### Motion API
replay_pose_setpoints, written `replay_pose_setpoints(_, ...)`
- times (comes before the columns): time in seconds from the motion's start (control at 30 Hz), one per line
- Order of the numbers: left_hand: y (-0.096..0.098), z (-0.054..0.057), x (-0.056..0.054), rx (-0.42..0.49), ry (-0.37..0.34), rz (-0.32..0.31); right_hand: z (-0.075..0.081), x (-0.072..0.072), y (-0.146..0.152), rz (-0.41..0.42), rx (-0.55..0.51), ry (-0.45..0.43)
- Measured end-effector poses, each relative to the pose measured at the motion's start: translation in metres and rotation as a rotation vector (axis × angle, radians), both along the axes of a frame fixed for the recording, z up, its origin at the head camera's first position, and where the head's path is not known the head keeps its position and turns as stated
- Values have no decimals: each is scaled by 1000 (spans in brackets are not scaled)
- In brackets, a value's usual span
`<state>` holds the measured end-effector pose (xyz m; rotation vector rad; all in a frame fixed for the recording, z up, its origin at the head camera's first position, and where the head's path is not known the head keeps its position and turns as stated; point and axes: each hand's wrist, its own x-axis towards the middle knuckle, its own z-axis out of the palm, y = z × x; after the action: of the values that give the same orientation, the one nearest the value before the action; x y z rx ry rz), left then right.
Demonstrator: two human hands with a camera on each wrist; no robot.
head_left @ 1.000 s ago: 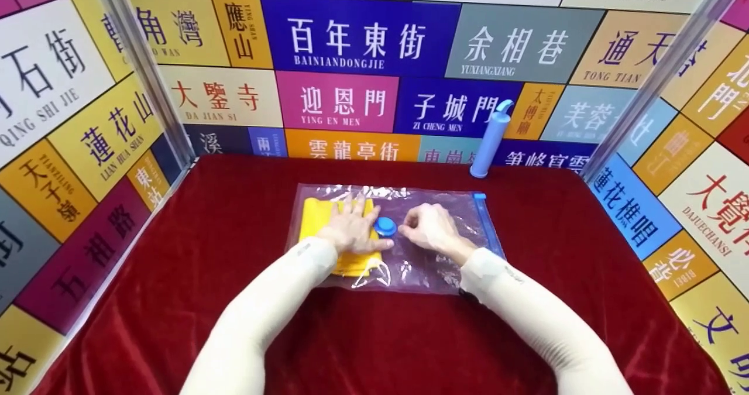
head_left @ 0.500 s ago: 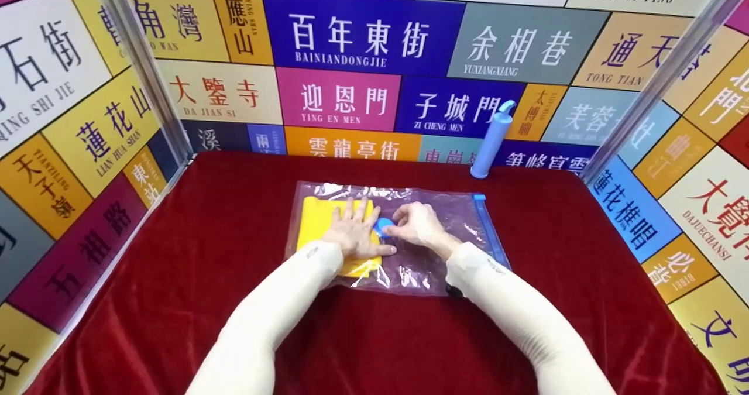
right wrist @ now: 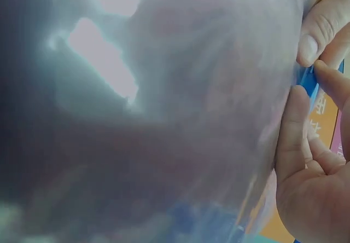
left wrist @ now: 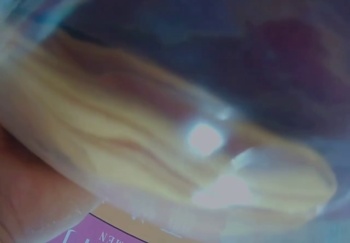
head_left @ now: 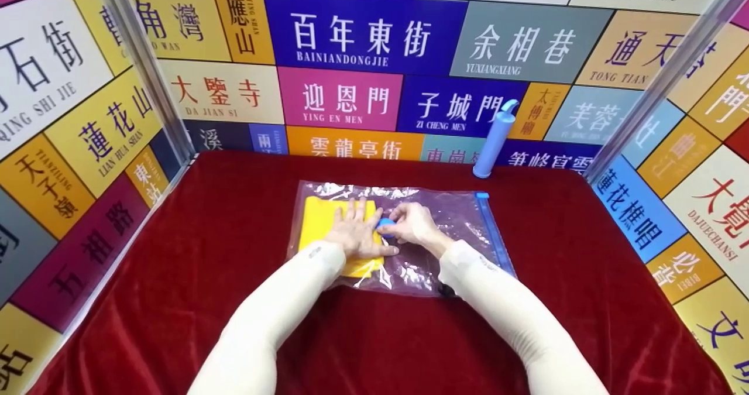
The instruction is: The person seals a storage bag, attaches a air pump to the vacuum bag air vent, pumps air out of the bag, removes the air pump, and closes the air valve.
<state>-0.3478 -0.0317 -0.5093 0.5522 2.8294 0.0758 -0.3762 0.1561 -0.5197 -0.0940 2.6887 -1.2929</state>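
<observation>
the clear plastic bag [head_left: 462, 216] looks glossy (slightly crinkled), the red cloth [head_left: 374, 336] velvety.

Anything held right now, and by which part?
The right grip pinches the blue cap by its edge; the left grip holds nothing, spread on the clear bag over the yellow cloth.

Clear bag [head_left: 459, 213]; inside it, yellow cloth [head_left: 318, 219]; on it, a blue cap [head_left: 385, 224]; under it, dark-red worktop [head_left: 234, 208]; behind it, pale-blue pump [head_left: 494, 140], multicoloured patchwork wall [head_left: 345, 99].
</observation>
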Motion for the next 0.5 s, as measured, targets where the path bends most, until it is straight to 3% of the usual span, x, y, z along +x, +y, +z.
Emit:
replay_pose_setpoints(0.3,-1,1,-2,16,-11,0,0,-6,-1,24,54,14)
replay_pose_setpoints(0.5,-2,0,-1,34,-15,-2,-1,-5,-1,102,154,100)
